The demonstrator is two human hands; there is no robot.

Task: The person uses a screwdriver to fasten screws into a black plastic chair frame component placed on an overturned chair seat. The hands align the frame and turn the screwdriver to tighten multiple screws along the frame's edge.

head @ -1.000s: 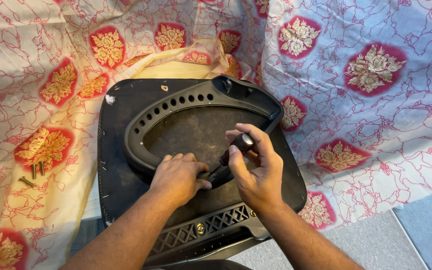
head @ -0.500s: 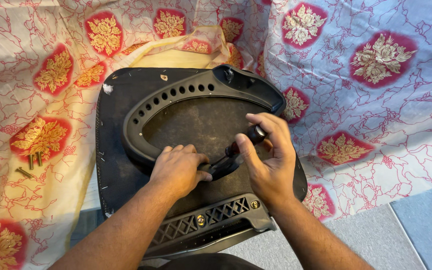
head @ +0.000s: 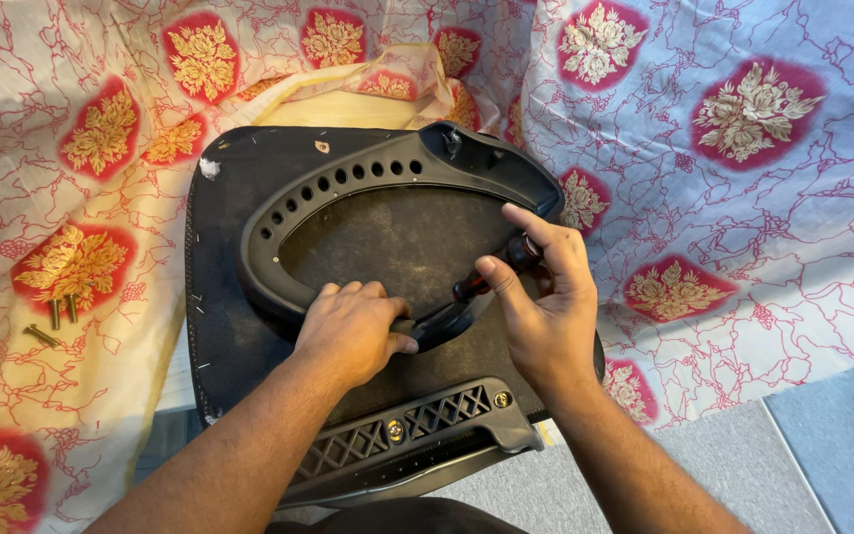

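A black chair seat [head: 219, 257] lies upside down on a flowered cloth, with a black curved plastic frame [head: 348, 183] with a row of holes on top of it. My left hand [head: 353, 331] presses down on the near rim of that frame. My right hand [head: 541, 302] grips a screwdriver [head: 491, 275] with a dark reddish handle, its tip pointing down-left toward the frame's rim beside my left thumb. A lattice-patterned black bracket [head: 417, 425] with brass screws sits at the seat's near edge.
Three loose brass bolts [head: 51, 318] lie on the cloth at the left. The red, white and gold patterned cloth [head: 724, 178] covers the surface all around. Grey floor [head: 822, 455] shows at the lower right, with a dark object at the right edge.
My right hand with the screwdriver has shifted slightly right and turned on the handle. The left hand stays pressed on the frame. The camera view moved a little.
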